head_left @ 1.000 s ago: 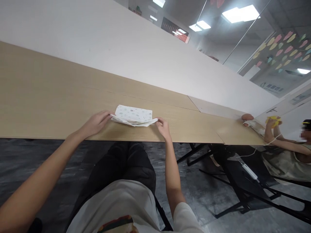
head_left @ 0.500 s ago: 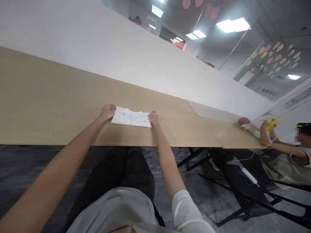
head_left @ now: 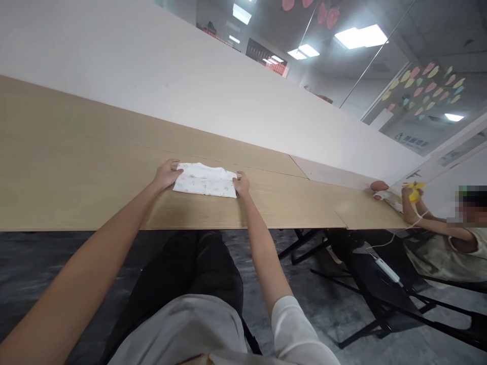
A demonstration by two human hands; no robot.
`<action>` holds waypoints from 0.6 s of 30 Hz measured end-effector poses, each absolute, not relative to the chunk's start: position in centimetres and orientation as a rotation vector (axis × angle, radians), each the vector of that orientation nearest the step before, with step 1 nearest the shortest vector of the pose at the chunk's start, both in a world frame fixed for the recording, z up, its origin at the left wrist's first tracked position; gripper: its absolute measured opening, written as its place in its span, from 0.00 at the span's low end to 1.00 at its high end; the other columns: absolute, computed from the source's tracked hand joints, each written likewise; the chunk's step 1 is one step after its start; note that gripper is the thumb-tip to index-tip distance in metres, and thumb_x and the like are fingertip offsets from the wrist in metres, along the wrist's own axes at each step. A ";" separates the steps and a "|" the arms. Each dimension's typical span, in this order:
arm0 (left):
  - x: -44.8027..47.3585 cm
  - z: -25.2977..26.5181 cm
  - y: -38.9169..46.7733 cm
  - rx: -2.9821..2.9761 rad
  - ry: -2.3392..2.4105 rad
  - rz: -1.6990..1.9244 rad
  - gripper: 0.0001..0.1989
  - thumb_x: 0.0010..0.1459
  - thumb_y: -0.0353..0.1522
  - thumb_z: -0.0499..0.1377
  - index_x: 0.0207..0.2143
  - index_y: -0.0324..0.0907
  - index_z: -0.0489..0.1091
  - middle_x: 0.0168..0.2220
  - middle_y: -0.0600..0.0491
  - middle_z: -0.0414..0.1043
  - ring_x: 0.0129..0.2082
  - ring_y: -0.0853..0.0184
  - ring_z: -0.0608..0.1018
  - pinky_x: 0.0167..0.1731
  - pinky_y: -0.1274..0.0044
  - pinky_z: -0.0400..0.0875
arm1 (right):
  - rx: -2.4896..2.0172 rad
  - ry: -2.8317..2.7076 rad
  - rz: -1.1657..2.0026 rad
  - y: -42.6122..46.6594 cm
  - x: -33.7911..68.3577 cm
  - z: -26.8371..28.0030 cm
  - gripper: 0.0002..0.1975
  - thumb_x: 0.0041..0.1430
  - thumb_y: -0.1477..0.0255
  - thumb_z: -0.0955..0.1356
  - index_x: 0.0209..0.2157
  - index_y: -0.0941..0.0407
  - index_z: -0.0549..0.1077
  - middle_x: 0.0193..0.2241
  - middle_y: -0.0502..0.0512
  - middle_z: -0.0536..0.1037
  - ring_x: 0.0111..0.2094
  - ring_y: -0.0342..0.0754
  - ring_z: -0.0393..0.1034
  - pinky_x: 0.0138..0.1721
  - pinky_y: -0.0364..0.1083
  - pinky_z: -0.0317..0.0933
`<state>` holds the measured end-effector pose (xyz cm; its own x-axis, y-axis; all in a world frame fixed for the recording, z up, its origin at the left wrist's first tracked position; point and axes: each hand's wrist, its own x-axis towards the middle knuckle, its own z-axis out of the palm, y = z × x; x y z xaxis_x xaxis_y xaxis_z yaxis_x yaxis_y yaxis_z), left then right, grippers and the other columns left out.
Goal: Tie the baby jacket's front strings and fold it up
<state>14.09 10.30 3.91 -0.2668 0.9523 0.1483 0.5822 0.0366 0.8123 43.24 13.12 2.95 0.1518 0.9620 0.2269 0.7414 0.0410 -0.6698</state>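
Note:
A folded white garment (head_left: 205, 181) with small printed figures lies on the wooden table in front of me, apparently a small shirt. My left hand (head_left: 168, 175) grips its left end, thumb over the cloth and fingers behind. At the right end, my right hand (head_left: 242, 183) pinches the cloth between thumb and fingers. The garment's far edge bulges upward in the middle, while its near edge lies straight along the table side.
The table (head_left: 87, 192) runs along a white wall (head_left: 160, 91). To the right, a person holds a yellow thing (head_left: 414, 191) near a rounded brown object (head_left: 379, 186). A white power strip (head_left: 387, 269) rests on a black folding chair (head_left: 391, 299).
The garment's far edge has gone from dipping in the middle to bulging away from me. Both hands stay at its ends; the left fingers have loosened slightly.

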 end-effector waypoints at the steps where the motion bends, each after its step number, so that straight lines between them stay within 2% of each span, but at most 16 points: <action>1: 14.2 3.9 10.3 1.553 1.895 1.114 0.29 0.53 0.33 0.60 0.59 0.40 0.67 0.45 0.46 0.78 0.44 0.59 0.79 0.47 0.72 0.71 | -1.770 -1.645 0.399 13.1 43.2 3.0 0.21 0.60 0.74 0.66 0.56 0.56 0.68 0.41 0.55 0.80 0.45 0.50 0.75 0.51 0.47 0.66; 6: 14.5 3.3 10.5 1.613 2.021 1.007 0.27 0.52 0.34 0.60 0.56 0.38 0.69 0.45 0.44 0.77 0.48 0.55 0.77 0.50 0.70 0.69 | -1.874 -1.656 0.347 12.9 42.4 2.4 0.17 0.61 0.75 0.66 0.52 0.56 0.71 0.46 0.60 0.79 0.48 0.52 0.74 0.52 0.49 0.65; 11: 13.9 2.8 11.0 1.769 2.065 0.881 0.23 0.52 0.37 0.59 0.50 0.41 0.73 0.47 0.42 0.76 0.50 0.49 0.75 0.49 0.65 0.68 | -1.877 -1.584 0.338 12.9 42.3 1.5 0.09 0.61 0.72 0.68 0.43 0.56 0.75 0.45 0.59 0.80 0.46 0.51 0.75 0.51 0.48 0.65; 14: 13.5 2.3 11.2 1.814 2.118 0.814 0.22 0.52 0.40 0.59 0.48 0.42 0.74 0.47 0.42 0.77 0.50 0.48 0.75 0.48 0.64 0.68 | -1.848 -1.579 0.343 12.8 42.5 1.3 0.11 0.61 0.73 0.67 0.44 0.57 0.76 0.46 0.60 0.80 0.47 0.51 0.74 0.52 0.48 0.65; 18: 13.0 1.5 11.2 1.978 1.981 0.862 0.24 0.53 0.40 0.56 0.51 0.43 0.74 0.52 0.44 0.75 0.54 0.50 0.73 0.51 0.66 0.66 | -1.741 -1.645 0.335 12.5 42.7 1.3 0.16 0.59 0.77 0.67 0.49 0.57 0.76 0.50 0.59 0.78 0.52 0.50 0.72 0.56 0.46 0.62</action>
<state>12.96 11.18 1.52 -0.0760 0.9652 0.2503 0.8410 -0.0727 0.5361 42.72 12.52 1.35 0.1569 0.9485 0.2753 0.7653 0.0594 -0.6410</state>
